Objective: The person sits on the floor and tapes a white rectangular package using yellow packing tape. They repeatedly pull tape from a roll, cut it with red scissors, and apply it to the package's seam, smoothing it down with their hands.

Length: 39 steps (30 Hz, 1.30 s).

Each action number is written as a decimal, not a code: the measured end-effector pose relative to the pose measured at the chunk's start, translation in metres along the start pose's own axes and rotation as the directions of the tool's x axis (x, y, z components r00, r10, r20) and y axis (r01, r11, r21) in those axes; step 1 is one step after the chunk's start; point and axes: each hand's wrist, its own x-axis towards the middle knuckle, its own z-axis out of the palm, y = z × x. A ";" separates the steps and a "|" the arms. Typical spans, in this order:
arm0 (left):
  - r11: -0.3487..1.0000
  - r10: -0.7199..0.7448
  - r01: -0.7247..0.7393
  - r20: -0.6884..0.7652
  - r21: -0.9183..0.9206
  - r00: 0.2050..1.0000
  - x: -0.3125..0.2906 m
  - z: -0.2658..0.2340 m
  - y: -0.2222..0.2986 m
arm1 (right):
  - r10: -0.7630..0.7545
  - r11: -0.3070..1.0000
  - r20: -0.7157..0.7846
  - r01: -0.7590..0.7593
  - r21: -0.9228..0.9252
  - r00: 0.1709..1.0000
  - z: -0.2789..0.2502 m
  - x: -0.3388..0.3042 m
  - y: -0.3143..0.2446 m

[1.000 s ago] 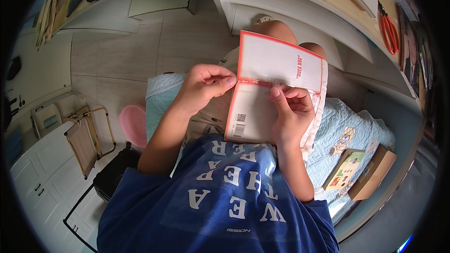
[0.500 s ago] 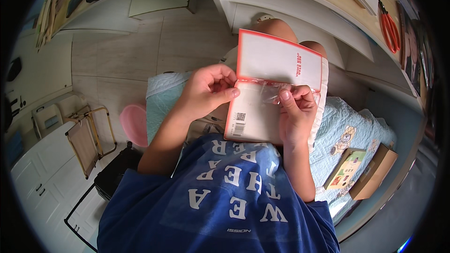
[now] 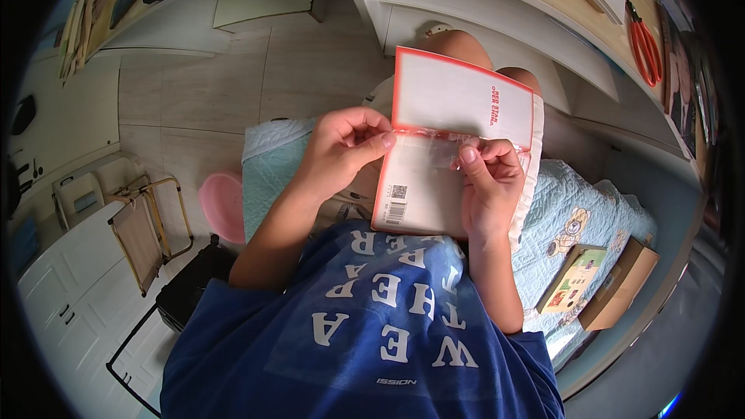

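Observation:
A white book (image 3: 458,97) with a red border lies spread on my lap, its front and back covers facing up and its spine running across the middle. My left hand (image 3: 341,147) pinches the left end of the spine between thumb and fingers. Over the back cover, just below the spine, a crinkled strip of clear tape (image 3: 445,153) catches the light. The near end of that strip is between the thumb and forefinger of my right hand (image 3: 497,174), whose other fingers are curled. How far the tape sticks to the cover is hard to see.
A light blue quilt (image 3: 555,202) covers the bed beneath me, with a booklet (image 3: 570,279) and a brown box (image 3: 618,283) at the right. Red-handled scissors (image 3: 646,50) rest on the desk edge. A pink basin (image 3: 221,206) and a folding chair (image 3: 143,237) stand left.
My right thumb and forefinger have shifted slightly up toward the spine, and the clear strip looks flatter against the cover. My left hand and the book have hardly moved.

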 end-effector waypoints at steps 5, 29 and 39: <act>1.000 -0.022 0.022 0.014 0.009 1.000 0.002 -0.003 0.003 | -0.025 0.996 -0.029 0.022 -0.090 0.999 0.007 0.000 0.002; 0.985 -0.173 0.175 0.191 0.004 0.966 0.022 -0.030 0.008 | -0.106 0.967 -0.114 0.075 -0.244 0.988 0.016 -0.004 0.014; 0.985 -0.167 0.170 0.189 0.000 0.968 0.022 -0.029 0.010 | -0.111 0.963 -0.122 0.076 -0.257 0.986 0.019 -0.004 0.014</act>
